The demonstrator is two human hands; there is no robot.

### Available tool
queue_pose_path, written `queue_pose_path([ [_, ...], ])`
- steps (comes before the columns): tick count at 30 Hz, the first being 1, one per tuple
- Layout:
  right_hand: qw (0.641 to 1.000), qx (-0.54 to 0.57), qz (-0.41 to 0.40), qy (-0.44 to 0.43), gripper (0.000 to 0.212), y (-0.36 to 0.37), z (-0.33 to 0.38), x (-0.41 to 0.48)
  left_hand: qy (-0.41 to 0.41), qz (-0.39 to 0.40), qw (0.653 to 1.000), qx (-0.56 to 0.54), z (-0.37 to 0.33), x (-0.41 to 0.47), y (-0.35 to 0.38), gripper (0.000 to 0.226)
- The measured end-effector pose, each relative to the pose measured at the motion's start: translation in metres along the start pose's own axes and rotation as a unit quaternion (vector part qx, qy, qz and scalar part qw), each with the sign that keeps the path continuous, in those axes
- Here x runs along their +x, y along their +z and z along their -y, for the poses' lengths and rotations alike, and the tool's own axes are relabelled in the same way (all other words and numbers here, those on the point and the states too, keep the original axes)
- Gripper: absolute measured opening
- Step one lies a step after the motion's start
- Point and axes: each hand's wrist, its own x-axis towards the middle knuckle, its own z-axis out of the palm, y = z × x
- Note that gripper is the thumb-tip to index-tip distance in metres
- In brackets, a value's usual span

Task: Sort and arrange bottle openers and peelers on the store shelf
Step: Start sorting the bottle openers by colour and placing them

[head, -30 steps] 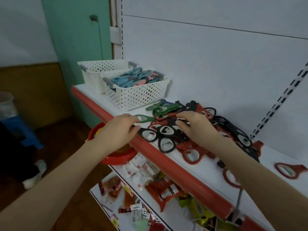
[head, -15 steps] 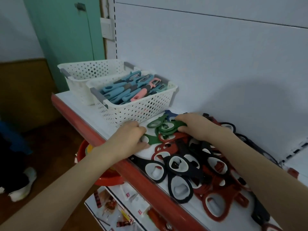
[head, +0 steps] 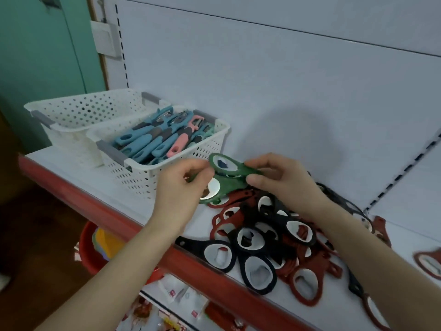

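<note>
— Head camera is looking down at our two hands. What are we doing with them?
— We are holding the green bottle openers [head: 241, 170] between them. Our left hand [head: 181, 187] is curling its fingers round the round end. Our right hand [head: 284, 180] is pinching the handle end with thumb and fingers.
— Where are they hanging?
— Just over the white shelf [head: 71, 168], near the back wall. We cannot tell if the lowest one is touching anything under it.
— What is lying at five o'clock from our hands?
— The pile of black and red bottle openers [head: 262, 237] is lying there, all mixed up. Some are reaching the red front edge of the shelf.
— And at ten o'clock?
— The white basket [head: 167, 173] is standing just beside our left hand. It is holding the peelers [head: 148, 144], mostly blue, with one pink.
— Anything behind it?
— The second white basket [head: 78, 111] is sitting right behind it, further toward ten o'clock.
— And far off?
— The lone red opener [head: 429, 261] is lying at four o'clock, well apart from the pile. The red bowl [head: 87, 247] is showing at seven o'clock, below the shelf.
</note>
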Motion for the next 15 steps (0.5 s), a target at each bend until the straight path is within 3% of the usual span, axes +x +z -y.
queue_pose_path([
  [3,0.999,0.025,-0.004,0.021,0.024,0.012,-0.001,-0.01,-0.11,-0.008,0.987,-0.12,-0.006,0.001,0.012,0.011],
  [5,0.999,0.038,-0.024,0.026,0.023,0.016,-0.002,-0.013,-0.152,-0.009,0.965,-0.212,-0.012,-0.001,0.017,0.013],
  [8,0.996,0.076,-0.038,0.041,0.02,0.023,-0.004,-0.013,-0.117,0.023,0.937,-0.327,-0.018,-0.007,0.021,0.035],
  [10,0.993,0.096,-0.028,0.059,0.02,0.029,-0.003,-0.011,-0.081,0.038,0.946,-0.312,-0.014,-0.012,0.023,0.016],
  [13,0.996,0.069,0.0,0.059,0.024,0.029,-0.006,-0.005,-0.071,0.003,0.977,-0.2,0.002,-0.014,0.022,0.027],
  [15,0.997,0.059,0.021,0.052,0.023,0.029,-0.007,-0.001,-0.088,-0.034,0.979,-0.183,0.007,-0.012,0.019,0.03],
])
